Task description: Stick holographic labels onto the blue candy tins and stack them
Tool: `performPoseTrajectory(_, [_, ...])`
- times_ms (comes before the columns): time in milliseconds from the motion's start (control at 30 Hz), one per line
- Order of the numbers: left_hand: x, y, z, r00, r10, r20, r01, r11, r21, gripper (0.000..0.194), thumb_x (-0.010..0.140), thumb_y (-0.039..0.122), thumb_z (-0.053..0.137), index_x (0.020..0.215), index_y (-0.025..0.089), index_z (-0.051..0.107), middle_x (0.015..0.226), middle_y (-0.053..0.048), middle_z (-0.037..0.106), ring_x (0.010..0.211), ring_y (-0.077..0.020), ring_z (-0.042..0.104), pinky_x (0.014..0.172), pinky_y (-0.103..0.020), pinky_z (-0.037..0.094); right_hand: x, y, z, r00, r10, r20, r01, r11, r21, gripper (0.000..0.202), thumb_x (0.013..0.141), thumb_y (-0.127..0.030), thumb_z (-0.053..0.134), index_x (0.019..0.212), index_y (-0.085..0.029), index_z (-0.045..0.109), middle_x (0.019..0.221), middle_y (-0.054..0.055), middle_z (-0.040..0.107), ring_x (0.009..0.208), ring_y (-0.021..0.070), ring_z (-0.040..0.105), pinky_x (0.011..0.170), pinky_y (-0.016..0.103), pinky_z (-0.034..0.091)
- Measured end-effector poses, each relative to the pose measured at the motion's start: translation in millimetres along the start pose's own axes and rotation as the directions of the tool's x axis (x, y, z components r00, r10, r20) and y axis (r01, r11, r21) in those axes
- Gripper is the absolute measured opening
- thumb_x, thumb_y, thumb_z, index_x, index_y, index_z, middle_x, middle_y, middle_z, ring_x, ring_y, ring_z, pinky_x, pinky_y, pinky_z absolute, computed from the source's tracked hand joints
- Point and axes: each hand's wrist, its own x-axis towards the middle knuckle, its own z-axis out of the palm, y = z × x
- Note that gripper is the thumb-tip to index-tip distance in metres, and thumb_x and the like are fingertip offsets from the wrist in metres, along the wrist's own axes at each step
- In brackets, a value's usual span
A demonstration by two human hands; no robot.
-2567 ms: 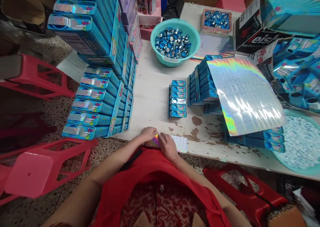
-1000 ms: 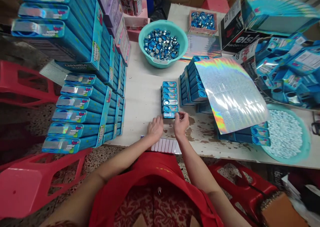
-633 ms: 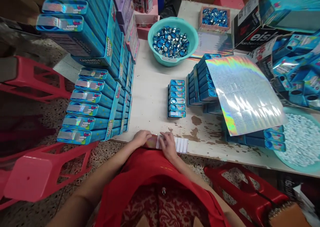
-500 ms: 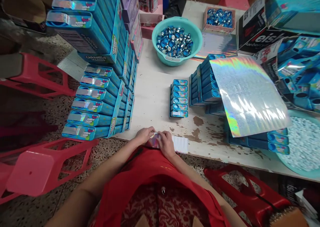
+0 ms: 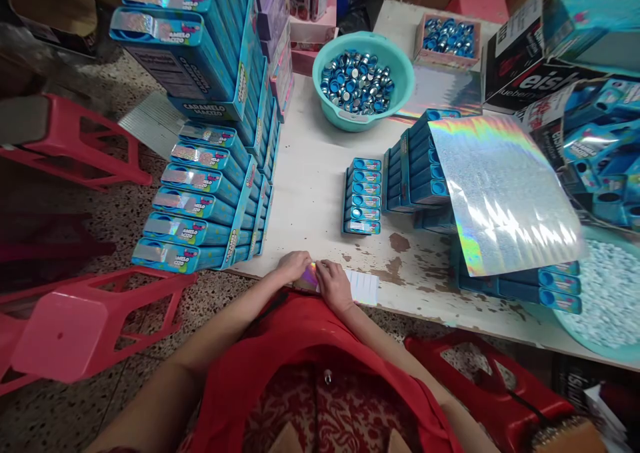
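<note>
At the table's front edge, my left hand (image 5: 294,267) and my right hand (image 5: 334,284) are close together, fingers closed on a small shiny holographic piece (image 5: 309,275) that shows purple between them. My hands partly cover it. Just right of my right hand lies a pale strip sheet (image 5: 364,287) with cut lines, flat on the table. Farther in stands a short row of blue boxes (image 5: 366,188), the nearest with a silvery seal on its end.
Stacks of blue boxes (image 5: 200,196) rise at the left. A teal basin (image 5: 321,107) holds caps. At the right, a large holographic sheet (image 5: 505,193) covers more boxes, beside a basin of white pieces (image 5: 610,293) and a black carton (image 5: 520,73).
The view has shifted slightly, so the table's contents appear a little farther right. My hands stay at the table edge, and the shiny piece between them shows less.
</note>
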Motion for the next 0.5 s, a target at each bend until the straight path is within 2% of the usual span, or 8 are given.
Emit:
performPoseTrajectory(133, [3, 0, 2.0, 1.0, -0.022, -0.003, 0.022, 1.0, 0.001, 0.032, 0.09, 0.027, 0.034, 0.093, 0.016, 0.064, 0.098, -0.01, 0.068, 0.092, -0.0207, 0.06, 0.074, -0.028, 0.041, -5, 2, 0, 0.996, -0.075, 0.043, 0.076, 0.997, -0.033, 0.03, 0.091, -0.02, 0.043, 0.118, -0.019, 0.057, 0.115, 0.012, 0.059, 0.097, 0.0233, 0.049, 0.079, 0.036, 0.045])
performPoseTrajectory(233, [5, 0, 3.2, 0.999, -0.036, -0.012, 0.036, 0.999, -0.006, 0.032, 0.09, 0.027, 0.035, 0.093, 0.016, 0.064, 0.097, -0.01, 0.068, 0.092, -0.0207, 0.061, 0.074, -0.028, 0.041, -5, 0, -4, 0.997, -0.063, 0.037, 0.063, 0.998, -0.005, 0.021, 0.09, -0.023, 0.047, 0.104, -0.019, 0.062, 0.111, 0.011, 0.06, 0.096, 0.0227, 0.05, 0.077, 0.035, 0.044])
performPoseTrajectory(333, [5, 0, 3.7, 0.998, -0.049, -0.025, 0.048, 0.999, -0.02, 0.03, 0.089, 0.027, 0.036, 0.093, 0.017, 0.065, 0.096, -0.009, 0.068, 0.091, -0.0212, 0.061, 0.073, -0.029, 0.041, -1, -6, -16, 0.998, 0.022, 0.054, -0.025, 0.998, 0.059, 0.016, 0.089, -0.026, 0.05, 0.085, -0.019, 0.063, 0.089, 0.009, 0.063, 0.083, 0.0211, 0.052, 0.071, 0.032, 0.042])
performPoseTrajectory(433, [1, 2, 2.2, 0.997, -0.067, -0.039, 0.066, 0.998, -0.023, 0.03, 0.089, 0.025, 0.037, 0.092, 0.017, 0.066, 0.095, -0.009, 0.068, 0.091, -0.0221, 0.06, 0.075, -0.031, 0.042, 4, -11, -39, 0.985, 0.149, 0.083, -0.166, 0.954, 0.248, 0.015, 0.087, -0.026, 0.052, 0.076, -0.019, 0.059, 0.073, 0.004, 0.061, 0.073, 0.0181, 0.053, 0.065, 0.029, 0.041])
performPoseTrajectory(500, [-5, 7, -1.0, 0.99, -0.025, -0.14, 0.014, 0.997, -0.08, 0.03, 0.088, 0.026, 0.039, 0.093, 0.017, 0.067, 0.102, -0.011, 0.066, 0.098, -0.0236, 0.057, 0.084, -0.034, 0.041, 9, -12, -59, 0.966, 0.237, 0.101, -0.257, 0.877, 0.406, 0.016, 0.086, -0.029, 0.054, 0.073, -0.019, 0.057, 0.07, 0.002, 0.06, 0.069, 0.0156, 0.053, 0.064, 0.026, 0.041])
